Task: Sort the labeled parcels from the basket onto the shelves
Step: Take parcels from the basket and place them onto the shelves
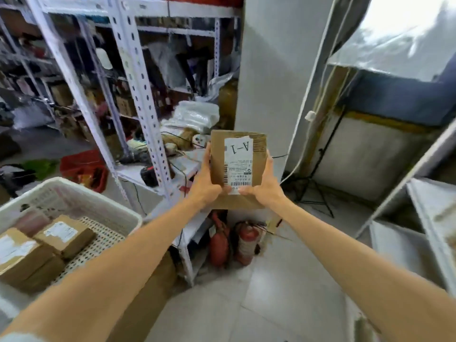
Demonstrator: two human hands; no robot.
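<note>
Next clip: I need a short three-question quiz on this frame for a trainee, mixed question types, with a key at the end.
1. True or false: the left hand and the right hand both grip the held parcel.
2. The large mark on its label, upside down in this view, reads: A) A-1 B) B-3 C) C-2
3. Fill in: the other brown parcels lie at lower left in a white ____.
Key: 1 true; 2 A; 3 basket.
</note>
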